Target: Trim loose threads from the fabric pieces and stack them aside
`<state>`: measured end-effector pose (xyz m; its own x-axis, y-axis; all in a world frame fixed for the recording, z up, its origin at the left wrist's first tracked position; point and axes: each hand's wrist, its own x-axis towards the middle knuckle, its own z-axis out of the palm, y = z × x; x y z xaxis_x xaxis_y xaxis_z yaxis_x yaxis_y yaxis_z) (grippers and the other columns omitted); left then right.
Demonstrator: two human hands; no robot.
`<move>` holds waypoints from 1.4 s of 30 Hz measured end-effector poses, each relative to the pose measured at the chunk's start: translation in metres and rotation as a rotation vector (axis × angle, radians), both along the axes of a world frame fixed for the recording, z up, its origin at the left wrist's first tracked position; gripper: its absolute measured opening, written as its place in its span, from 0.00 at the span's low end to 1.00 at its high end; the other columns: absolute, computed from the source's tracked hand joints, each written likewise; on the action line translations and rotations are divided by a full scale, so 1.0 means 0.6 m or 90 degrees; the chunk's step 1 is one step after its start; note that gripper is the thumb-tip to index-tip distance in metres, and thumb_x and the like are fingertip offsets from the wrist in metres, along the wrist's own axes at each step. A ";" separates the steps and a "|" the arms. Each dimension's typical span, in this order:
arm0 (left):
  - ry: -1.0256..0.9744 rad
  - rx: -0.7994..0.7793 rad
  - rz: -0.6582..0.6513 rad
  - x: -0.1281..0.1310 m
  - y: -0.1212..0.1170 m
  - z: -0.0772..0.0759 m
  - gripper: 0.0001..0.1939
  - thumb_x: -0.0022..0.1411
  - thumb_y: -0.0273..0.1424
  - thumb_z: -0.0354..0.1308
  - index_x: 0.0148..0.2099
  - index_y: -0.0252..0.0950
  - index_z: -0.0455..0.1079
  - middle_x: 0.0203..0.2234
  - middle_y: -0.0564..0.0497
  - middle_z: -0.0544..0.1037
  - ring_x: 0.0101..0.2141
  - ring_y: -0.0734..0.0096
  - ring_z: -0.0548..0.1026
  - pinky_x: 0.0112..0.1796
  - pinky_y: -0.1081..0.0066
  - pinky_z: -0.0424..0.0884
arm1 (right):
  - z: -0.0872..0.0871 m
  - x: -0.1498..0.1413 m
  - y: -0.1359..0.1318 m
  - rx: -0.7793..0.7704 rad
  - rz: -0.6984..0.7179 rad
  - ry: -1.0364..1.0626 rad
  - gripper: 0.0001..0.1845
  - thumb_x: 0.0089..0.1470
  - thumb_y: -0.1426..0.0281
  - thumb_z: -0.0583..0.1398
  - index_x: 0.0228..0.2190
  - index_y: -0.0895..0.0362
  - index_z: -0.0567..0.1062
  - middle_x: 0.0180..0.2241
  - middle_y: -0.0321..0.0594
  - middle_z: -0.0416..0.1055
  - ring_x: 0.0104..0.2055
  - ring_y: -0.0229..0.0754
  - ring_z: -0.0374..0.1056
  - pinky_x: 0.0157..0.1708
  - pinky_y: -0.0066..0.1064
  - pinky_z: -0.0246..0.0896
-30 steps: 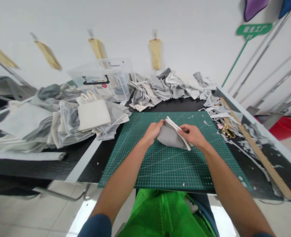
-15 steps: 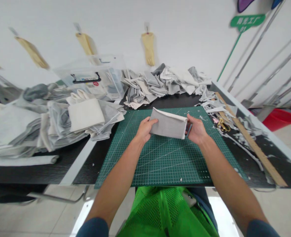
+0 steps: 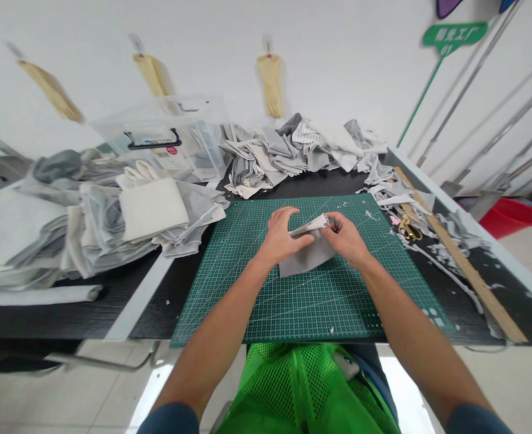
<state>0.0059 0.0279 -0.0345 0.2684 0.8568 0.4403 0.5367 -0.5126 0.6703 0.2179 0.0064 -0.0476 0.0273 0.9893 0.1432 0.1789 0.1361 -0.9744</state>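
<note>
A folded piece of grey cloth (image 3: 305, 260) with a pale rolled edge is held up over the green cutting mat (image 3: 247, 301). My right hand (image 3: 346, 240) pinches it at its right end. Something small and dark shows by those fingers, too little of it visible to name. My left hand (image 3: 286, 236) is at the cloth's left end, thumb and fingers spread apart, the thumb lying along the near side. Part of the cloth is hidden behind both hands.
Heaps of grey and white cloth (image 3: 155, 208) lie left and behind the mat, beside a clear plastic box (image 3: 157, 160). To the right are a wooden ruler (image 3: 469, 268), gold-handled scissors (image 3: 409, 229) and fabric scraps (image 3: 455, 241). A red bucket (image 3: 512, 220) stands beyond the table.
The cloth has been tipped, so its rolled edge faces up and its grey side hangs lower. My left hand has loosened from its left end and spread; my right hand has shifted slightly inward.
</note>
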 end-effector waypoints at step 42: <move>-0.178 -0.098 -0.130 0.006 0.001 -0.013 0.08 0.57 0.23 0.61 0.40 0.37 0.72 0.35 0.52 0.78 0.37 0.70 0.76 0.41 0.69 0.72 | -0.002 -0.007 -0.003 0.292 -0.001 -0.301 0.04 0.59 0.65 0.66 0.33 0.52 0.81 0.38 0.43 0.79 0.40 0.46 0.73 0.42 0.38 0.67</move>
